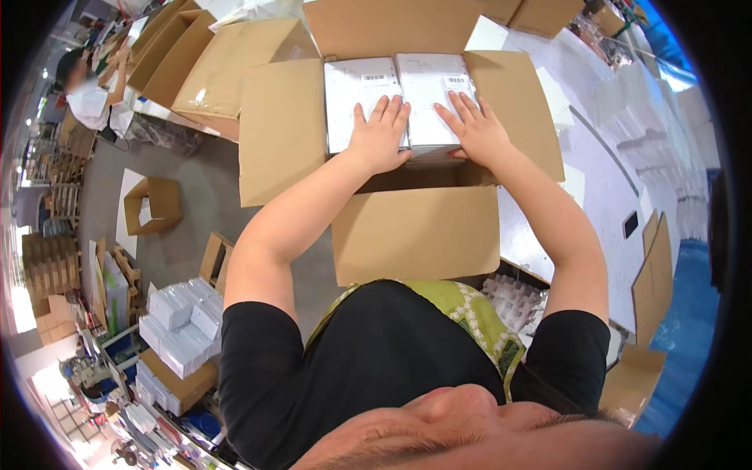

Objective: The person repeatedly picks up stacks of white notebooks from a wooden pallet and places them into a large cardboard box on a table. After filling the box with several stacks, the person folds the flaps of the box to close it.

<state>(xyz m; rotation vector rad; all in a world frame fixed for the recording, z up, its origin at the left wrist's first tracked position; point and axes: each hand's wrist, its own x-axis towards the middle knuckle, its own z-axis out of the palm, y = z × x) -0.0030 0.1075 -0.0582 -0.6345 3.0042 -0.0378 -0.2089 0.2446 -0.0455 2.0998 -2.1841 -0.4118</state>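
An open cardboard box (415,235) stands in front of me with its flaps folded outward. Inside it, two stacks of flat white packages with barcode labels lie side by side: a left stack (348,90) and a right stack (427,82). My left hand (379,135) rests on the near part of the left stack, fingers spread. On the right stack's near right corner lies my right hand (476,131), its fingers also spread and its thumb near the stack's edge. Neither hand grips anything. Below the stacks, the box's near inside is in shadow.
Another cardboard box (235,70) stands at the back left. The white table (587,227) on the right bears a dark phone (630,225) and tall white stacks (646,117). White packages (184,321) are piled at lower left. A person (90,98) works at far left.
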